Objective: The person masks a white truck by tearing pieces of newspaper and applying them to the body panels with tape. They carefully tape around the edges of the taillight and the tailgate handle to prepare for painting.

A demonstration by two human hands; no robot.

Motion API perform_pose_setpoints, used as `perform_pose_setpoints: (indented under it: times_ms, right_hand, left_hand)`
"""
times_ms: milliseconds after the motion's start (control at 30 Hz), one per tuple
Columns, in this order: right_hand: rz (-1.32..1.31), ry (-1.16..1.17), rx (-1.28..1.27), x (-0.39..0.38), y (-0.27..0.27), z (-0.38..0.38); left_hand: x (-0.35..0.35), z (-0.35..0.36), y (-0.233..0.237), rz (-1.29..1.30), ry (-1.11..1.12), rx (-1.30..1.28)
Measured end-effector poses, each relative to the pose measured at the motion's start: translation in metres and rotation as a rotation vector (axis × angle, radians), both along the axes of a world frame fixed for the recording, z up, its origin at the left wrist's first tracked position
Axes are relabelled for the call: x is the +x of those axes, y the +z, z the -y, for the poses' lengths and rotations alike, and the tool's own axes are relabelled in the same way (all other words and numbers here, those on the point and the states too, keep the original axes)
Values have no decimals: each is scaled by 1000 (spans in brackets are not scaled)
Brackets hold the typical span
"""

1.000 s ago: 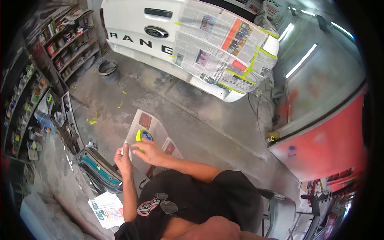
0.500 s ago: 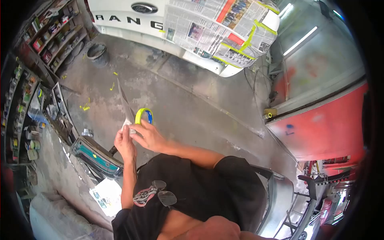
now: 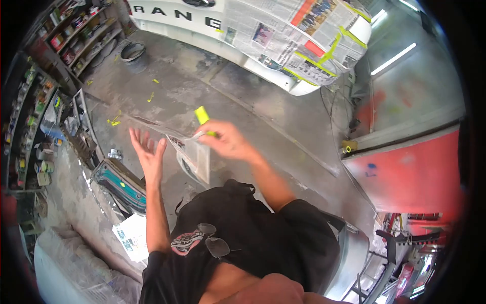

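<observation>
My right hand (image 3: pixel 229 140) grips a sheet of newspaper (image 3: pixel 200 157) by its upper edge, and the sheet hangs bent below it. A roll of bright yellow masking tape (image 3: pixel 202 114) is held in the same hand, seen nearly edge-on above the fingers. To the left, my left hand (image 3: pixel 149 154) is open with its fingers spread, apart from my right hand and close to the sheet's left part. Across the floor is a white vehicle panel (image 3: pixel 174 20) with dark raised letters, its right side covered with newspaper (image 3: pixel 283 38) and strips of yellow tape (image 3: pixel 331 49).
A dark bucket (image 3: pixel 133 57) stands near the shelves (image 3: pixel 76 38). Scraps of yellow tape (image 3: pixel 115 120) lie on the concrete floor (image 3: pixel 263 152). At left are a teal-and-black car part (image 3: pixel 121 183) and loose newspaper (image 3: pixel 130 237); a red panel (image 3: pixel 405 175) stands at right.
My hands have moved apart: the left has let go and spread its fingers, while the right has moved right with newspaper and tape. The newspaper has swung lower; the tape roll has turned edge-on.
</observation>
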State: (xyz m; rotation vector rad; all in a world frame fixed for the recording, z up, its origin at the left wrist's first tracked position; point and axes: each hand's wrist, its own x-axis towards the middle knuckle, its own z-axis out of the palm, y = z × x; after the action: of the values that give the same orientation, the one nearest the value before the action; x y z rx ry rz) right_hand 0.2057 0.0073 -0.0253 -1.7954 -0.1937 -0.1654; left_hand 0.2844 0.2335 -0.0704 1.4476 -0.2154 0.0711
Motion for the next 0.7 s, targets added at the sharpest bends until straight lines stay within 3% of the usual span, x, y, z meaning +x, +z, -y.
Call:
perform_pose_setpoints:
  times_ms: [33,133,300,400,533,633,700]
  right_hand:
    - [-4,1,-18,-3,11,15]
    - [7,-23,85,-7,34,53]
    - [96,43,312,-6,34,94]
    - [80,49,406,-8,26,101]
    - [43,-183,464,-3,22,105]
    - [360,-846,-213,14,10,96]
    - [374,-846,-273,10,13,72]
  left_hand:
    - [15,-8,1,52,73,60]
    - [49,-27,27,42,-254,79]
    - [66,-14,46,303,-33,149]
    - [71,-18,55,13,-400,135]
    - [66,-16,17,-96,-292,72]
    - [42,9,18,-108,-83,22]
    - [37,14,4,-114,19,20]
